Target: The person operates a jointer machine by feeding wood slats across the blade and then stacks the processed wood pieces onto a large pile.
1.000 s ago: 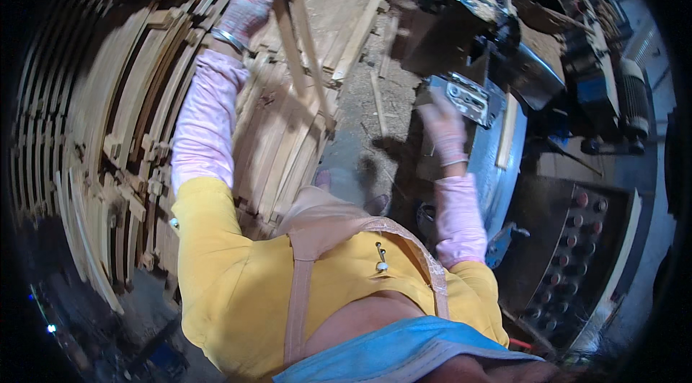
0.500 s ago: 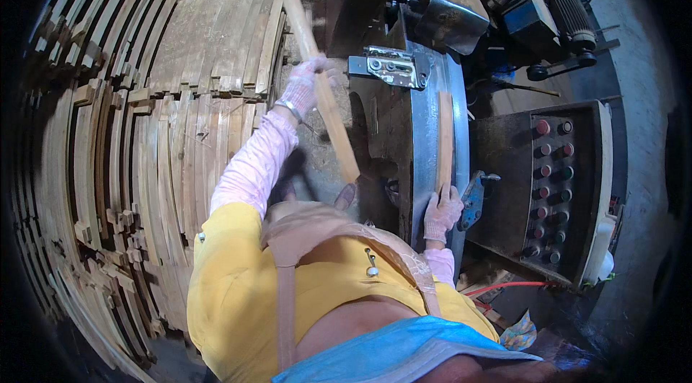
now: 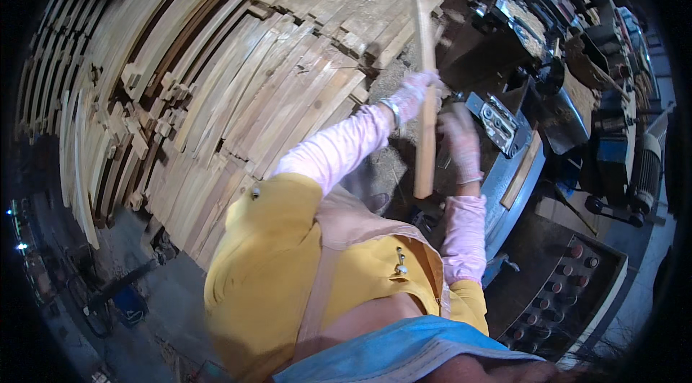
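Note:
My left hand (image 3: 412, 97), in a pale pink glove, is closed around a long wooden strip (image 3: 425, 156) near its middle. The strip is held up off the floor, one end pointing toward me and the other toward the stacked wood. Just to its right, my gloved right hand (image 3: 463, 145) is raised, apart from the strip. Motion smears its fingers, so their pose is unclear. Further right, a second wooden strip (image 3: 520, 172) lies on the blue-edged metal bed (image 3: 496, 221) of a machine, beyond a metal guide block (image 3: 497, 123); neither hand touches it.
Stacks of wooden strips (image 3: 288, 95) fill the left side, some ends jutting out. A control panel with push buttons (image 3: 555, 289) stands at the lower right. Beyond the bed are machine housings with wood shavings (image 3: 530, 30) and a motor (image 3: 649, 167).
My view has turned, so the scene appears rotated. My right hand has let go of the strip on the bed and come up near the strip in my left hand, which stays closed.

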Tool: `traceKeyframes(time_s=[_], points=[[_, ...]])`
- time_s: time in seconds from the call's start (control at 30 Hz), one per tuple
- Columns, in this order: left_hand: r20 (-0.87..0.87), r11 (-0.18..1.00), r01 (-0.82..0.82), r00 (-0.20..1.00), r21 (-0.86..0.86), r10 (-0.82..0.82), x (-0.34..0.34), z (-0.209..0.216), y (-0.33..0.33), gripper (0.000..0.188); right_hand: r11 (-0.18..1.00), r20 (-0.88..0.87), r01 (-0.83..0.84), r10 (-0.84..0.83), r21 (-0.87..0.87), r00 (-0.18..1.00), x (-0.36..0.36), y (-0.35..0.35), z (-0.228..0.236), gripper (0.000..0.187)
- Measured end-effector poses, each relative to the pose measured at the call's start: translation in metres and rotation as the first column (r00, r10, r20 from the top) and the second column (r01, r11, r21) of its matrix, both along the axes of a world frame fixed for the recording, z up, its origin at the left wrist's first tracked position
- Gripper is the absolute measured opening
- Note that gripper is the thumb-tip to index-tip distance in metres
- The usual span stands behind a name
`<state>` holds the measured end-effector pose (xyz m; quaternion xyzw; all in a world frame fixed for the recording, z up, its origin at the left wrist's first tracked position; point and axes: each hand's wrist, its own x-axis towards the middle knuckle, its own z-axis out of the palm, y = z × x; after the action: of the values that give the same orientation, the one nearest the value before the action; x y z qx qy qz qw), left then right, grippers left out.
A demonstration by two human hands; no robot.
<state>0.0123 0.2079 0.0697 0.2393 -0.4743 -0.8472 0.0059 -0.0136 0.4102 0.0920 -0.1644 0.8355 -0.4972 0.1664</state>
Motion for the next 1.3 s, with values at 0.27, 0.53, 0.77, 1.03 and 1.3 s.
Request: traceKeyframes(time_s=[0.27,0.53,0.77,1.03,1.3], points=[[0.24,0.289,0.165,0.94,-0.943,0.245,0.121,-0.069,-0.2,0.096,0.908,0.272,0.415,-0.413,0.054,0.869,0.085,0.101,0.031,0.036],[0.659,0.159,0.739,0.456,-0.655,0.599,0.309,-0.146,-0.35,0.085,0.265,-0.588,0.664,-0.316,0.699,0.745,0.218,0.248,-0.045,0.042],[0.554,0.107,0.598,0.64,-0.794,0.533,0.263,-0.111,-0.326,0.06,0.258,-0.688,0.704,-0.164,0.662,0.707,0.001,0.251,-0.087,0.038],[-0.219,0.815,-0.357,0.933,-0.455,0.287,0.108,-0.054,-0.181,0.019,0.946,-0.427,-0.074,0.212,0.316,0.879,-0.025,-0.05,-0.019,0.028],[0.251,0.402,0.088,0.893,-0.912,0.374,0.136,-0.085,-0.298,0.095,0.971,0.428,0.174,-0.089,-0.165,0.899,0.055,-0.045,-0.002,0.031]])
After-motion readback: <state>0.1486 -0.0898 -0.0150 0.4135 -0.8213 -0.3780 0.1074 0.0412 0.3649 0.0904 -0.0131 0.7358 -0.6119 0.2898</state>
